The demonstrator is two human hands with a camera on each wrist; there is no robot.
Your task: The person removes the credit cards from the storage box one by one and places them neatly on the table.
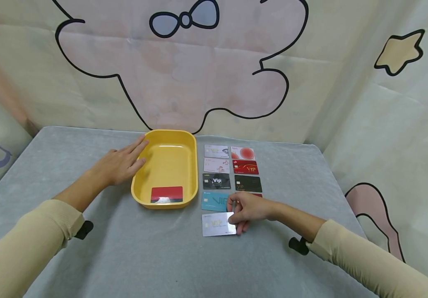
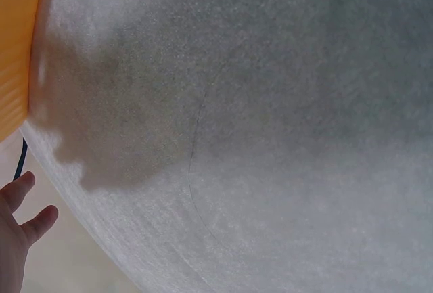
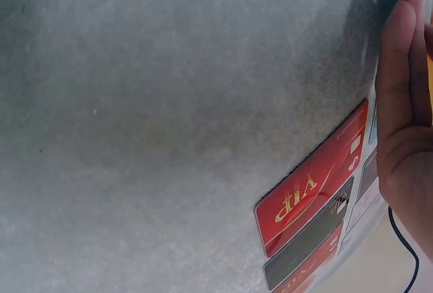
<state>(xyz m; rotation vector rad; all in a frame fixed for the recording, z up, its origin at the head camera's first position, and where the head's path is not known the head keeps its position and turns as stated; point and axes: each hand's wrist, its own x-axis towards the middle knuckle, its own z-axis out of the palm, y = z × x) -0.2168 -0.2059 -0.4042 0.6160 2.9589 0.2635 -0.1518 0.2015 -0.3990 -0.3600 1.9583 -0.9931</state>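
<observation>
My right hand (image 1: 249,208) pinches the right edge of a silver VIP card (image 1: 215,225) at the near end of the card rows. Beyond that card lies a turquoise VIP card (image 1: 212,200), partly behind my fingers. My left hand (image 1: 122,165) rests on the left rim of a yellow tray (image 1: 167,163), fingers extended. Inside the tray, at its near end, is a red card (image 1: 167,193) with a pale lower edge. In the right wrist view, a red VIP card (image 3: 312,181) lies beside my hand; in the head view my hand mostly covers it.
Two columns of cards lie right of the tray, among them a black Vip card (image 1: 216,181), a dark VIP card (image 1: 248,183), a red VIP card (image 1: 245,167) and a white card with red circles (image 1: 242,153). Grey cloth (image 1: 154,256) covers the table; a printed curtain (image 1: 199,82) hangs behind.
</observation>
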